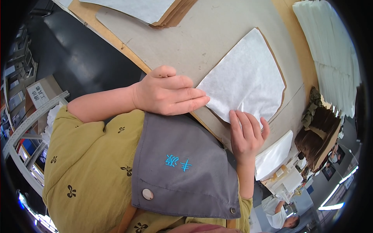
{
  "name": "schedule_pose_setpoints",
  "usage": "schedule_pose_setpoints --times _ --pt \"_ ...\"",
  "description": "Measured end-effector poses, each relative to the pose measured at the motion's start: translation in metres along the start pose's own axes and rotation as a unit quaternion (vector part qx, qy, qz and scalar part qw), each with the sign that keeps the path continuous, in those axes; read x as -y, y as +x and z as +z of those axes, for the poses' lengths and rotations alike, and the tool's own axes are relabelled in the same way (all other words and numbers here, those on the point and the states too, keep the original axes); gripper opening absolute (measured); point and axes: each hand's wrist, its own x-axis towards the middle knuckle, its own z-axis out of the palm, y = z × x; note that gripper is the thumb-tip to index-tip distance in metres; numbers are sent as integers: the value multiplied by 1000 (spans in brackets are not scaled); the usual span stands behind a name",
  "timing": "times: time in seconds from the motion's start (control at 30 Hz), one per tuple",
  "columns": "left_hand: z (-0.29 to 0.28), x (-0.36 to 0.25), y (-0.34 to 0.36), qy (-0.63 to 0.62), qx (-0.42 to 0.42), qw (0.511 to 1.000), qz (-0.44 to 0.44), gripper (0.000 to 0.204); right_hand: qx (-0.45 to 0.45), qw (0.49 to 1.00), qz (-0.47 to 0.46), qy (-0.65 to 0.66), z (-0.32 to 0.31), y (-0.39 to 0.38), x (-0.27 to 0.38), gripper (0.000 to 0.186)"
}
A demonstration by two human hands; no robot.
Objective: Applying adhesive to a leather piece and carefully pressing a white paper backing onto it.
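A white fan-shaped sheet (246, 70) with a brown layer showing along its edge lies on the grey board of the worktable. My left hand (167, 93) has its index and middle fingertips at the sheet's left corner, the other fingers curled in. It seems to pinch that corner, with the thumb hidden beneath. My right hand (247, 134) grips the near edge of the sheet, fingers on top and thumb out of sight. Small creases run from its fingertips into the white surface.
Another stack of white and brown sheets (167, 13) lies at the far left of the table (136, 58). White sheets (274, 155) rest at the near right. Along the right stand a long white pile (330, 54) and dark brown bundles (318, 141). A person (278, 211) is beyond, lower right.
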Motion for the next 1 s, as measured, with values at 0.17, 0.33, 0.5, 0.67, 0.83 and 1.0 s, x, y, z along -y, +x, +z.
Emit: schedule_pose_setpoints --times 0.17,0.33,0.5,0.67,0.83,1.0 --pt "1 7 5 -56 27 998 22 16 4 1000 -1 1 -1 1 -1 22" --pt "-5 15 8 -105 83 990 49 15 8 1000 -6 5 -2 1 -1 23" --pt "-15 29 21 -131 135 976 113 17 5 1000 -4 9 -2 -1 0 24" --pt "9 58 74 -79 165 979 89 51 7 1000 -2 11 1 0 1 23" --pt "68 103 107 -99 214 961 144 69 -2 1000 0 9 1 -3 2 24" --pt "59 95 105 -114 314 923 189 81 5 1000 14 20 1 -3 2 23"
